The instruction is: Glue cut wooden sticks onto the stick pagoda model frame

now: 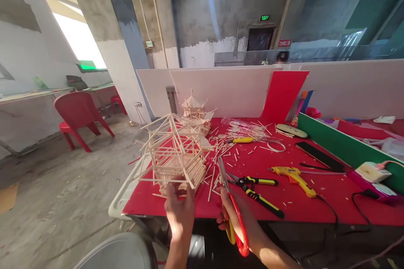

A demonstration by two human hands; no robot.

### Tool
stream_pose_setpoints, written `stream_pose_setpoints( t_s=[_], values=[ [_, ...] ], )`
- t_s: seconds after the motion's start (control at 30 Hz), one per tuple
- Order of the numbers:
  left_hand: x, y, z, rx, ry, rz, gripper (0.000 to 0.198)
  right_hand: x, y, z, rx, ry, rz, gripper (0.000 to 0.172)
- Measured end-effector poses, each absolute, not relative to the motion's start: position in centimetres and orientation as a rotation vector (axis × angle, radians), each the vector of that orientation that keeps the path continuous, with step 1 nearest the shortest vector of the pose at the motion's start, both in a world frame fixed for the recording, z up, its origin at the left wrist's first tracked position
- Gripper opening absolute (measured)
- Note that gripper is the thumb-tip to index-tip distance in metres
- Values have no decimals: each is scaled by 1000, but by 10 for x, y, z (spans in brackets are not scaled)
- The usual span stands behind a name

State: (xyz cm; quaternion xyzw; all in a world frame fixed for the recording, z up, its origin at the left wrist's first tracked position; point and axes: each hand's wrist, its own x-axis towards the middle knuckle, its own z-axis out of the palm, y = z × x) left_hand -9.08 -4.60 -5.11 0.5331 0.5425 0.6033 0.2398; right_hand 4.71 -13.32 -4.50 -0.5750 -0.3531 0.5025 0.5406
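My left hand (pixel 179 210) grips the near lower edge of a pavilion model (pixel 176 151) built from thin wooden sticks. Its thumb and fingers are on either side of a beam at the front. The model has an open lattice frame above a denser stick base. To its right, my right hand (pixel 241 214) is wrapped around the shears (pixel 237 222), which have red and yellow handles. Their metal blades point up and away, close to the model's right side. Behind the frame stands a tiered stick tower (pixel 193 107) with a pointed roof, partly hidden.
On the red tabletop (pixel 252 162) lie loose sticks (pixel 246 129), black-and-yellow pliers (pixel 260 191), a yellow glue gun (pixel 295 176), a yellow-handled tool (pixel 243 139) and a clear ring (pixel 276 146). A green board (pixel 347 147) borders the right. A grey bin (pixel 116 254) stands lower left.
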Motion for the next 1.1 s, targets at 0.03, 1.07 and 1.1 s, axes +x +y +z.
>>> stream_pose_setpoints(
  t_s=[0.03,1.07,1.1],
  values=[
    [-86,-53,-51,1451,1488,1645,33,51,-133,-44,-1365,-804,1229,52],
    [-3,-68,-43,1065,960,1260,49,73,-114,-37,-1404,-928,1062,47],
    [-2,-66,-43,1034,946,1253,49,72,-114,-36,-1401,-926,1066,46]
  ],
)
